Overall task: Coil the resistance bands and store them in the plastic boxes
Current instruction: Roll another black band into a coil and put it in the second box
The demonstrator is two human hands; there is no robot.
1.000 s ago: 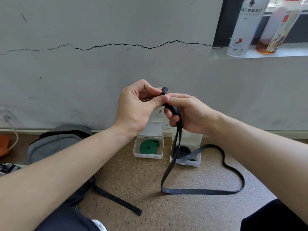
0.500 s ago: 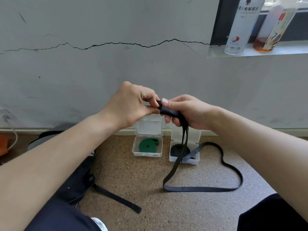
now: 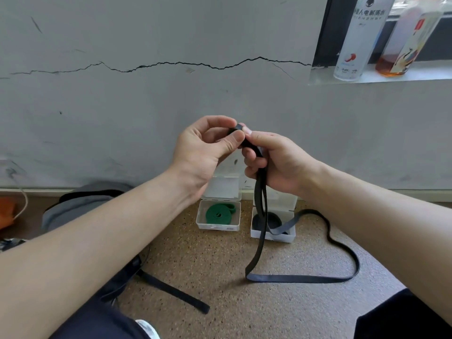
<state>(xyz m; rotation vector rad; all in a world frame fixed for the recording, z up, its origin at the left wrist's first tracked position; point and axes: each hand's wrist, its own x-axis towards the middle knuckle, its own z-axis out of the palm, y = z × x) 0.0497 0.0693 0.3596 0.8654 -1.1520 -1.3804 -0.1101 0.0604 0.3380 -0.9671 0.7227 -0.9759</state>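
Near floor: speckled brown floor [image 3: 220, 270]; a dark strap [image 3: 176, 293] lies flat on it at lower left, running out from a grey and black bag [image 3: 80, 206] that sits against the base of the wall.
Band, lower part: the black resistance band [image 3: 300, 278] lies in a wide open loop on the floor to the right of centre; one run of it crosses the front right corner of the right box.
Band, upper part: two strands rise close together from the floor loop up into the hands, hanging in front of the right box.
Right hand [image 3: 281, 162]: fingers curled shut around the doubled strands just below the top fold; thumb laid along the band's upper end.
Left hand [image 3: 203, 148]: thumb and forefinger pinch the folded top end of the band; the other fingers are loosely curled and apart from it. The two hands touch at the fold.
Left box [image 3: 218, 226]: clear plastic, lid standing open behind it; a coiled green band [image 3: 219, 212] lies inside.
Right box [image 3: 274, 236]: clear plastic, lid open, just beside the left box; a dark coil [image 3: 271, 220] lies inside, partly hidden by the hanging strands.
Wall [image 3: 146, 106]: grey, with a long horizontal crack.
Ledge [image 3: 391, 75]: upper right; a white bottle [image 3: 354, 40] and a bottle of amber liquid [image 3: 401, 45] stand on it.
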